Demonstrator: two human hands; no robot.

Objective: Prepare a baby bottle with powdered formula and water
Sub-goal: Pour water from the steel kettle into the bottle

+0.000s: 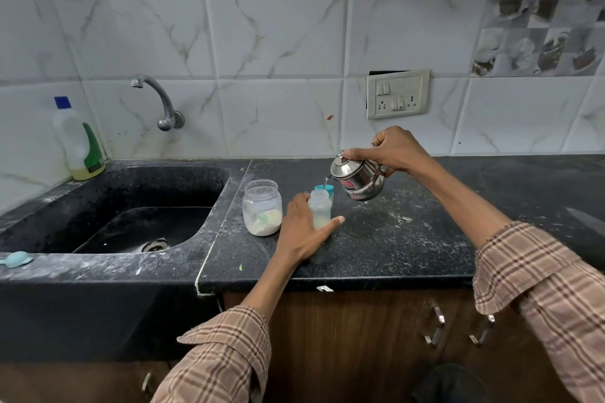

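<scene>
While the right hand (394,150) grips the tilted steel kettle (360,178) by its handle, water falls into the open baby bottle (320,208) | left hand (302,229) wraps the bottle, upright on the worktop (409,239) | formula jar (262,208) just beside, lidless, powder at bottom | teal cap (327,188) behind bottle

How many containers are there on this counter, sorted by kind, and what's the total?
Baby bottle: 1
Steel kettle, held above the counter, pouring: 1
Clear powder jar: 1
Detergent bottle: 1
Total: 4
</scene>
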